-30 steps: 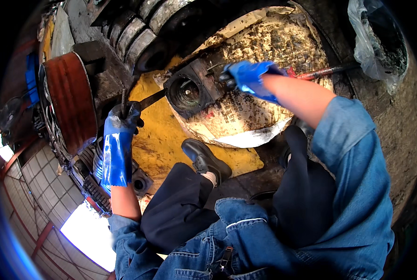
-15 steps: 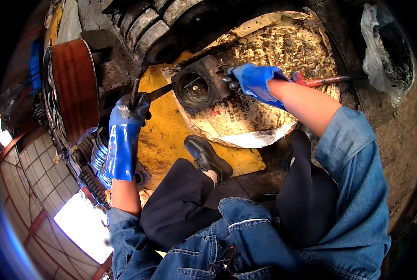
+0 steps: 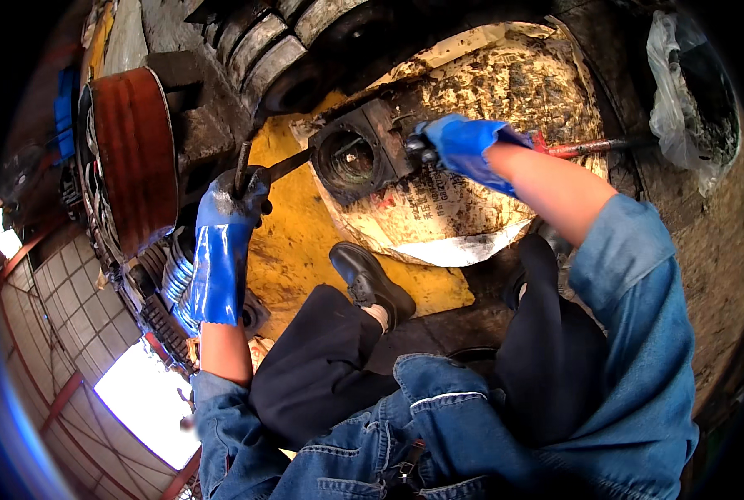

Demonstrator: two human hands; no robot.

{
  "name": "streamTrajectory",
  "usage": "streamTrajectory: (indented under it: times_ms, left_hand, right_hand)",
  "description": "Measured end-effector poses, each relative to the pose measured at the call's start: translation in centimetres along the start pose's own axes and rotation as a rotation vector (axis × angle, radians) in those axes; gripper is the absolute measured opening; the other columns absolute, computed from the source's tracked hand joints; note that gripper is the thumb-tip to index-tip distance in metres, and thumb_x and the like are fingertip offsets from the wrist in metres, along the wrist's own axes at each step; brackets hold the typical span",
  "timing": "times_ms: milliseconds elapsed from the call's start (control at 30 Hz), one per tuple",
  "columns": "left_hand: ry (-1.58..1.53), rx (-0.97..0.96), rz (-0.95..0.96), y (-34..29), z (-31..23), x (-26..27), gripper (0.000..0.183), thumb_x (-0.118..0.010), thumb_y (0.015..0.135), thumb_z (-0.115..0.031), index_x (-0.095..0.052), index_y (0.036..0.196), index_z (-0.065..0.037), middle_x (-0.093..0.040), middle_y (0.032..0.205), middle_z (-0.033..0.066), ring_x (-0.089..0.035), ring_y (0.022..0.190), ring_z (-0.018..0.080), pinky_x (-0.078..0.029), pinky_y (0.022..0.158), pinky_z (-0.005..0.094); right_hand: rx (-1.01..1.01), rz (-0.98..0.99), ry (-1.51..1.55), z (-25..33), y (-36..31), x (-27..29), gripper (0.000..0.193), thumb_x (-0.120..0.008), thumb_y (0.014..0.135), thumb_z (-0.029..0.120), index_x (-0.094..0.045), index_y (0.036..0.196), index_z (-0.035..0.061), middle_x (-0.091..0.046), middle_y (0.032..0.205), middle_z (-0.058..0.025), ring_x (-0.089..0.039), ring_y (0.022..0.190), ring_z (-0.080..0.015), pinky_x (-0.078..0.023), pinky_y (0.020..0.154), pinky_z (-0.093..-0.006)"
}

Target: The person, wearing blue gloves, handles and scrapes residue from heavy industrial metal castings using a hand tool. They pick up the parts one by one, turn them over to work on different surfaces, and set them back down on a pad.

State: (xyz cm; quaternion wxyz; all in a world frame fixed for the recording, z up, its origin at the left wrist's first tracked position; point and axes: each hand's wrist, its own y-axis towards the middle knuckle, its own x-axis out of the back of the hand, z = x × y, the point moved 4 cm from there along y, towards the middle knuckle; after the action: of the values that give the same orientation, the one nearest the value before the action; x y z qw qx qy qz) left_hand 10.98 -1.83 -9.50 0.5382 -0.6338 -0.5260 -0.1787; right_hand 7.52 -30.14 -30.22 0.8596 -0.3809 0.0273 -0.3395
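Note:
My left hand [image 3: 232, 200], in a blue rubber glove blackened at the fingers, is closed round a dark metal bar [image 3: 290, 163]. The bar's flat end reaches the left side of a greasy, square metal housing [image 3: 345, 188] with a wide round bore. A thin dark rod [image 3: 242, 160] sticks up from the same fist; whether it belongs to the bar I cannot tell. My right hand [image 3: 451, 147], gloved alike, has its blackened fingers curled beside the housing's right end. What those fingers hold, if anything, is hidden.
Under the housing lies an oil-stained paper sack [image 3: 505, 92] on a yellow sheet [image 3: 280, 258]. A red-ended bar [image 3: 580, 147] lies beyond my right wrist. At far right stands a plastic-lined container [image 3: 668, 100]. A reddish-brown drum [image 3: 134, 158] and ribbed metal parts [image 3: 259, 58] crowd the left and back.
My right hand has shifted slightly right, away from the housing's right end. The left hand, bar and housing stay nearly where they were.

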Motion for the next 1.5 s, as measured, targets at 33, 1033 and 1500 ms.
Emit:
streamTrajectory:
  times_ms: [33,1033,1500]
  left_hand:
    - [0.001,-0.013,0.015,0.7,0.2,-0.6,0.034,-0.067,0.089,-0.027,-0.064,0.11,0.0,-0.067,0.071,0.0075,-0.059,0.057,0.0111,-0.044,0.05,0.0242]
    - [-0.109,0.007,0.013,-0.3,-0.7,-1.2,0.028,-0.068,0.088,-0.02,-0.064,0.107,0.0,-0.063,0.074,0.0047,-0.059,0.061,0.011,-0.045,0.052,0.0225]
    - [-0.067,-0.015,0.005,0.1,1.5,-0.7,0.04,-0.067,0.09,-0.031,-0.062,0.112,0.003,-0.066,0.072,0.0081,-0.061,0.058,0.0128,-0.045,0.049,0.0249]
  right_hand:
    - [-0.013,-0.033,0.041,-2.0,0.6,-0.2,0.015,-0.044,0.098,0.009,-0.056,0.107,0.0067,-0.055,0.085,-0.009,-0.049,0.067,-0.0132,-0.05,0.061,-0.0285]
    - [-0.144,-0.155,0.283,-8.5,3.2,2.5,0.015,-0.053,0.096,0.017,-0.059,0.104,0.0055,-0.054,0.082,-0.0058,-0.049,0.064,-0.0128,-0.049,0.055,-0.0261]
    - [0.01,-0.11,-0.23,-3.7,-1.9,1.2,0.016,-0.048,0.098,0.014,-0.059,0.101,0.0031,-0.055,0.079,-0.0091,-0.053,0.069,-0.014,-0.053,0.065,-0.0306]
